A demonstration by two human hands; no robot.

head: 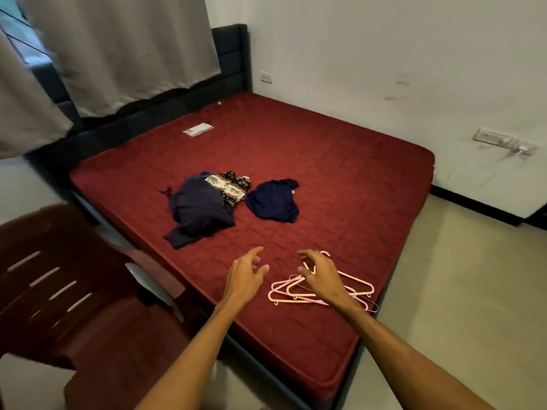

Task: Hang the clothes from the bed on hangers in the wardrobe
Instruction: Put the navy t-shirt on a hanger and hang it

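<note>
Red bed (340,173) was strewn with clothes (201,208) and pink hangers (296,294); left hand (245,273) and right hand (321,276) were held open; label (198,130) unreadable.

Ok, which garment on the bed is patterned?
The elephant-print garment, lying against the larger navy garment; that and the smaller navy garment beside it are plain.

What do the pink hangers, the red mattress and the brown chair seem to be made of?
Pink hangers: probably plastic, going by the thin, smooth, evenly coloured bars with small moulded hooks.
Red mattress: a quilted fabric cover, matte, with a stitched pattern and piped edges.
Brown chair: likely moulded plastic, slightly glossy, with slots cut through its back.
</note>
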